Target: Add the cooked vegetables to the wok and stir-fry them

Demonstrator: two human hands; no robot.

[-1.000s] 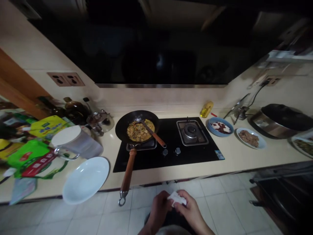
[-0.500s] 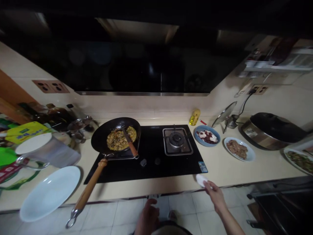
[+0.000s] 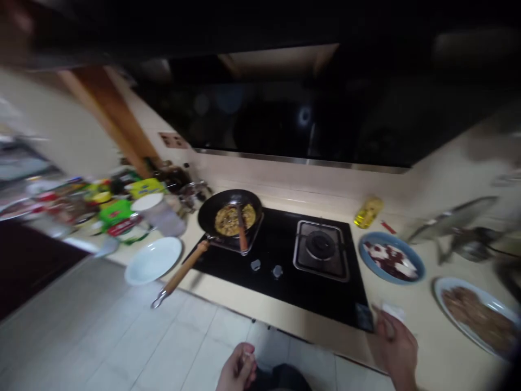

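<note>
My right hand (image 3: 396, 345) is over the counter by the stove's front right corner, its fingers pinched and blurred. A small white piece (image 3: 393, 311), perhaps folded tissue, shows just beyond the fingers. Lower down, my left hand (image 3: 238, 366) is in front of the counter with curled fingers; what lies in them, if anything, is too small to name. On the left burner sits a black wok (image 3: 207, 217) holding chopped, yellowish-brown food (image 3: 228, 219). A wooden-handled spatula (image 3: 242, 231) leans in it.
Left of the wok lies a pale plate (image 3: 153, 259); its long wooden handle (image 3: 185, 269) juts past the counter edge. Right of the stove (image 3: 268, 241) are a blue bowl (image 3: 366, 258), a plate of meat (image 3: 474, 315), an oil bottle (image 3: 368, 212) and a glass lid (image 3: 451, 217). The range hood (image 3: 260, 114) overhangs.
The view has swung left, showing more of the left counter. My right hand has come in over the counter beside the stove corner with the white piece. My left hand's fingers are curled together.
</note>
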